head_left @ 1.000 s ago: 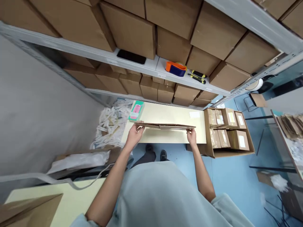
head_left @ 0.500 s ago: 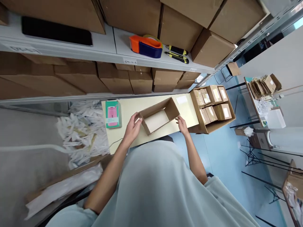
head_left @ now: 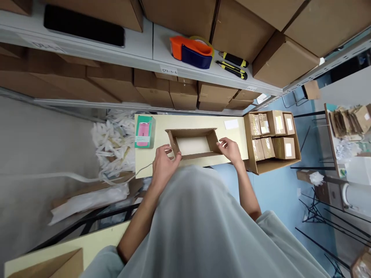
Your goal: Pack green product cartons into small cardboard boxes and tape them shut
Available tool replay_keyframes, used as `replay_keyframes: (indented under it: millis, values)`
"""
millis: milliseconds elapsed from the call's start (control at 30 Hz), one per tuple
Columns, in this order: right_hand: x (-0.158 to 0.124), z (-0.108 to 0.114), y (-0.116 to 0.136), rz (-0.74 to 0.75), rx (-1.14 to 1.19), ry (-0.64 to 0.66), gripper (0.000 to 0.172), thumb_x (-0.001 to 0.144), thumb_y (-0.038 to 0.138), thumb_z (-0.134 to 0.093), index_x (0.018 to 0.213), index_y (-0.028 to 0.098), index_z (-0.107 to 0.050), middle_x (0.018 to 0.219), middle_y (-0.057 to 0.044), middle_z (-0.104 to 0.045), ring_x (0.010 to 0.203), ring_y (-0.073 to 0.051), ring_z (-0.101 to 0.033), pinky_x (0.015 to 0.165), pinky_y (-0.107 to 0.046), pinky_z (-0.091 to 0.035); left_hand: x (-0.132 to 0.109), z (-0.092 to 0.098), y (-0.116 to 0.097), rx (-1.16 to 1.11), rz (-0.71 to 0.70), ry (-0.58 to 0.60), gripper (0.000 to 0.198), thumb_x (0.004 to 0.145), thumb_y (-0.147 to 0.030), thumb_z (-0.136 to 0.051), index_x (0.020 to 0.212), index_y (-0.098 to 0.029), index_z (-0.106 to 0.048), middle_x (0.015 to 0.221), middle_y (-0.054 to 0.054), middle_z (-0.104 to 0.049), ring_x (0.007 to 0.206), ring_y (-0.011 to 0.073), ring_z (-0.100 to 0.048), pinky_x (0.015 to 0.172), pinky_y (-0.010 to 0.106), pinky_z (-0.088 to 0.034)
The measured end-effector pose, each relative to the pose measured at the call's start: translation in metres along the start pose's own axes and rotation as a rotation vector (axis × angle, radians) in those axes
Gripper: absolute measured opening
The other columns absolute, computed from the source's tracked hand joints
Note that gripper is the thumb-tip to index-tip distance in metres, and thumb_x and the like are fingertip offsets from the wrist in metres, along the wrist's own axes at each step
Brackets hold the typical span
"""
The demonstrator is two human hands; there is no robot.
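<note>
An open-topped cardboard box [head_left: 191, 133] with a pale inside bottom rests on the cream table [head_left: 185, 120], nearly level with the table's edge. At its near left corner, my left hand [head_left: 165, 164] grips the cardboard, thumb by the near wall and fingers along the left end. My right hand [head_left: 231, 150] has thumb and fingers closed at the box's right end. Left of it stands a green box with a pink picture [head_left: 145, 132]. A white label or slip [head_left: 231, 124] lies behind my right hand.
A large carton [head_left: 269, 166] of small taped boxes stands right of the table. Above, a shelf holds an orange and blue tape dispenser [head_left: 191, 52], cutter knives [head_left: 233, 65], a black phone-like slab [head_left: 84, 25] and cardboard boxes [head_left: 232, 36]. Shredded paper [head_left: 113, 143] is heaped at left.
The box has turned from slanted to nearly straight along the table. My right hand has shifted from its near corner up to its right end. The view has moved too.
</note>
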State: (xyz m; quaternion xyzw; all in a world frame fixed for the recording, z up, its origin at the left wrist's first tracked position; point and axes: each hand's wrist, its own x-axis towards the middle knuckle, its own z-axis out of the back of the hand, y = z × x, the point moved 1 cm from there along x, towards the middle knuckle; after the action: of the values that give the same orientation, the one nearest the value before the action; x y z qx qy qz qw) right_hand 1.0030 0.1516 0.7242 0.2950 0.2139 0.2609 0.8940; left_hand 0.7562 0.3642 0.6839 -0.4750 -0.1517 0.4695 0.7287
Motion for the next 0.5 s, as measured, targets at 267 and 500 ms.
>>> replay_keyframes:
  millis: [267, 500]
  values:
    - [0.0, -0.005, 0.001, 0.096, -0.132, -0.087, 0.027, 0.115, 0.034, -0.05, 0.112, 0.022, -0.073, 0.103, -0.009, -0.079, 0.075, -0.022, -0.071, 0.075, -0.033, -0.05, -0.006, -0.003, -0.025, 0.228, -0.174, -0.025, 0.023, 0.098, -0.03, -0.066, 0.119, -0.024, -0.073, 0.123, 0.012, -0.079, 0.094, 0.0307, -0.079, 0.092, 0.041, -0.061]
    - [0.009, -0.022, -0.014, 0.084, -0.178, 0.03, 0.021, 0.117, 0.04, -0.06, 0.117, 0.022, -0.07, 0.117, -0.011, -0.072, 0.082, -0.023, -0.071, 0.074, -0.033, -0.051, -0.014, -0.03, -0.044, 0.232, -0.197, 0.037, 0.026, 0.102, -0.035, -0.067, 0.123, -0.024, -0.077, 0.129, 0.012, -0.079, 0.091, 0.0271, -0.077, 0.09, 0.037, -0.06]
